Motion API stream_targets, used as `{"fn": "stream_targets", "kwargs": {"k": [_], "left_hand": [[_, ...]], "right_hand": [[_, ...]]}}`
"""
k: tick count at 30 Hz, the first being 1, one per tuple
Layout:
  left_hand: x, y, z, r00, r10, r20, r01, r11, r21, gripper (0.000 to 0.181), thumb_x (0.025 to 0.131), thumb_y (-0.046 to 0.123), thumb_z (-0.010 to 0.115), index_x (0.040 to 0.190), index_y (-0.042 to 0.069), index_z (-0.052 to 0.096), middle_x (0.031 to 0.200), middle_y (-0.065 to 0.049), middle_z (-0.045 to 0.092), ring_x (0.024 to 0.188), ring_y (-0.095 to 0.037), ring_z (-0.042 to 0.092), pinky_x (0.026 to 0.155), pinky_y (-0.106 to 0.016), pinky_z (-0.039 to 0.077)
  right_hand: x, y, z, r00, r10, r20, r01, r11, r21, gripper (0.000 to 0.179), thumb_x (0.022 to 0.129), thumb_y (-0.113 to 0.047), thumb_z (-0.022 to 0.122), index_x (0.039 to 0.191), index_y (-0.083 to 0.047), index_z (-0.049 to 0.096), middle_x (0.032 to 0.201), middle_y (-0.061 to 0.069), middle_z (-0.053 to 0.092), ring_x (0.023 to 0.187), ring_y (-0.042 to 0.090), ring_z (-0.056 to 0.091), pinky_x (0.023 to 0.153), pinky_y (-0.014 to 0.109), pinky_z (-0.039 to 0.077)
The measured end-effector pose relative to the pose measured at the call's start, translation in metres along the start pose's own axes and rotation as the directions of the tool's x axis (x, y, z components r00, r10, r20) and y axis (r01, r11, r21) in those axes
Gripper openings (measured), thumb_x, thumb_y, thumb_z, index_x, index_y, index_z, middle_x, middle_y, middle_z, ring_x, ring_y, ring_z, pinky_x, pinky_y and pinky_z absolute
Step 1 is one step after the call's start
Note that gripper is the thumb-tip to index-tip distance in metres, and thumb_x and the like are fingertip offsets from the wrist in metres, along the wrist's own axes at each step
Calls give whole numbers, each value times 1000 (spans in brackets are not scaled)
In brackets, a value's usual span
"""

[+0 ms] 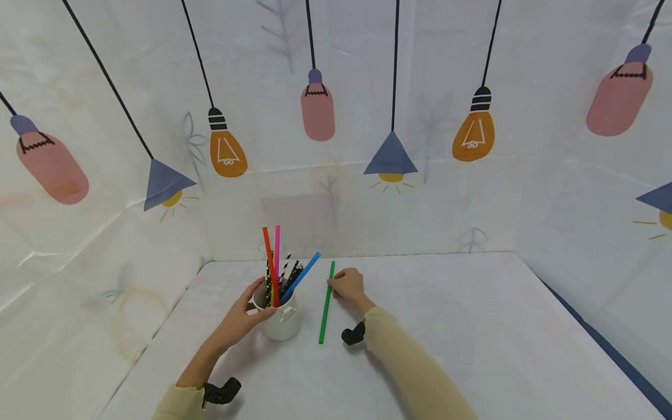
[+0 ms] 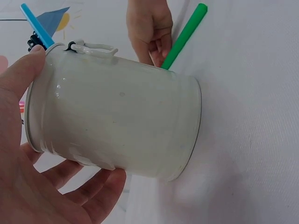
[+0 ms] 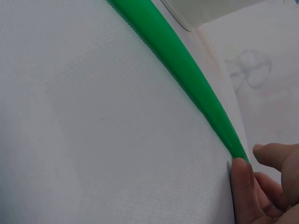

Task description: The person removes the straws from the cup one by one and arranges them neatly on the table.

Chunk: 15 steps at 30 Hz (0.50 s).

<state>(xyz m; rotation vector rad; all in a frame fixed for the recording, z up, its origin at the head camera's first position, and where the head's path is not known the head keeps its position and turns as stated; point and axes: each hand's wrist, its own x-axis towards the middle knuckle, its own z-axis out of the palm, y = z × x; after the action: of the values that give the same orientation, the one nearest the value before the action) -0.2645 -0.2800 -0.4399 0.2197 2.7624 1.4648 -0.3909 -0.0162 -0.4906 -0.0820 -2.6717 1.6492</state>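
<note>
On our left, the left hand [image 1: 238,318] curls round the white pail [image 1: 282,326], thumb at the rim and fingers along the wall. We judge the pail stiff, light and rather slick; the wall below the rim gives a surer hold than the small white handle [image 2: 96,49]. Red [image 1: 270,262], pink [image 1: 277,242] and blue [image 1: 301,277] straws lean in it, so we would keep it upright. Just to its right, the green straw [image 1: 325,321] lies on the white tabletop [image 1: 472,350]; it looks smooth, very light, and likely to roll or crush. We would pinch it gently near the middle. The right hand [image 1: 349,283] has bent fingers touching it toward its far end, the thumb close by; we cannot tell whether they pinch it.
</note>
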Motion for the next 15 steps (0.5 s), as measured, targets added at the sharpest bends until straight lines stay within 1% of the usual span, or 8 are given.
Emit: {"fn": "stream_targets", "kwargs": {"k": [4,8,10,12,15], "left_hand": [[0,0,1,1000,3,-1,-3,1000,-3,81,90,37,69,154,20,22,156,-17,23,118,-40,48,87,-51,48],[0,0,2,1000,3,-1,-3,1000,-15,80,90,37,70,154,21,23,156,-16,23,118,-40,48,87,-50,49],[0,0,1,1000,2,-4,-2,1000,-13,81,89,37,70,153,21,24,156,-16,24,117,-39,48,86,-49,49],[0,0,0,1000,3,-4,-3,1000,-9,81,89,37,70,153,20,24,155,-17,25,116,-39,48,85,-48,50],[-1,3,-3,1000,9,5,-9,1000,0,80,89,35,71,153,19,25,154,-18,26,114,-38,49,84,-47,50]], "right_hand": [[-6,0,-11,999,-34,31,33,999,30,22,85,-17,74,97,0,67,61,6,63,49,14,60,54,26,50],[-13,0,-22,995,-80,61,76,995,71,22,86,-17,73,98,1,68,70,7,66,52,15,63,54,27,52],[-14,-2,-24,994,-84,70,76,991,112,21,87,-17,72,99,0,69,77,8,67,56,15,65,56,27,54],[-19,-8,-27,993,-84,85,70,984,163,19,88,-15,71,100,0,69,84,10,68,59,15,66,57,28,55],[-30,-23,-36,988,-104,118,69,962,266,18,89,-11,69,102,1,69,94,19,68,62,17,67,60,29,57]]}}
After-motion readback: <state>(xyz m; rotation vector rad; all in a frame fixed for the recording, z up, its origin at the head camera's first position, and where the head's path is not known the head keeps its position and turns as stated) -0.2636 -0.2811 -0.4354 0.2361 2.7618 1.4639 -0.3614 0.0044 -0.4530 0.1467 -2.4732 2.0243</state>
